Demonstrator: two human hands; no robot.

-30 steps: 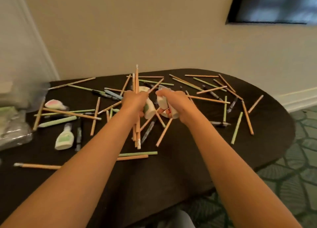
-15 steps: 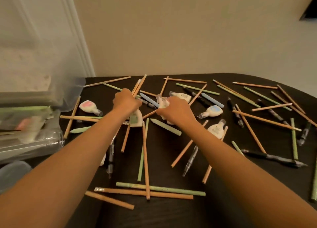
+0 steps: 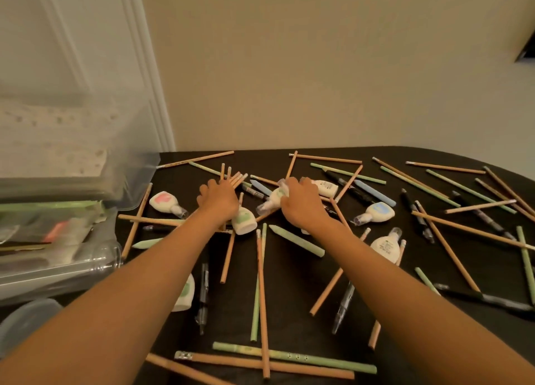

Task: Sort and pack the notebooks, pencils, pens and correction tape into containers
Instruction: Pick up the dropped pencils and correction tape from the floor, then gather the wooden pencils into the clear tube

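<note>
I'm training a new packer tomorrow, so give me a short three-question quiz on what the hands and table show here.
1. True or false: the left hand grips a bundle of pencils.
2. Label colour of the leftmost correction tape: A pink, B blue, C green?
3. Fill in: the right hand grips a white ____.
Key: 1 true; 2 A; 3 correction tape.

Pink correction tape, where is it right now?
In the head view the pink correction tape lies on the left of the dark table, between the clear bin and the left hand.
</note>
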